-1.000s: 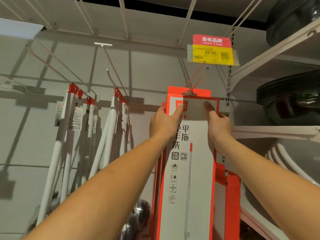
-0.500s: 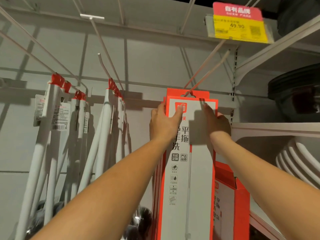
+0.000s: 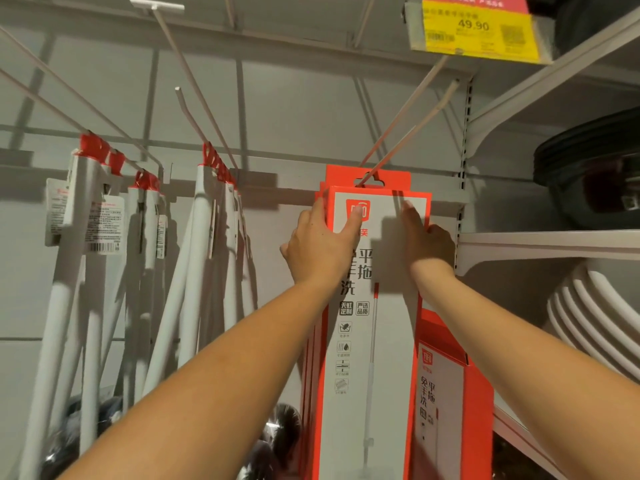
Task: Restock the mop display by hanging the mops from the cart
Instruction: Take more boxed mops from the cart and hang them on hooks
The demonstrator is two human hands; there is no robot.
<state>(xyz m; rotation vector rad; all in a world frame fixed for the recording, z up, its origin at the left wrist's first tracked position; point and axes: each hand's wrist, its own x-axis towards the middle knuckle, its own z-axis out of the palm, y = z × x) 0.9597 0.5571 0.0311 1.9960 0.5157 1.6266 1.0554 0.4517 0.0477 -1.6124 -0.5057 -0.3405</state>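
Head view: boxed mop (image 3: 375,341), orange and white, hangs upright at centre of display, hang-tab hole threaded on double-wire peg (image 3: 412,129). More orange boxes directly behind it. Left hand (image 3: 322,247) grips box's upper left edge, thumb across front, fingers wrapped behind. Right hand (image 3: 427,244) holds upper right edge, one finger straight up front face, rest curled behind. Yellow price tag (image 3: 478,29) on peg's near end. White-handled mops (image 3: 194,254) hang on pegs to left. Second orange box (image 3: 450,393) lower right.
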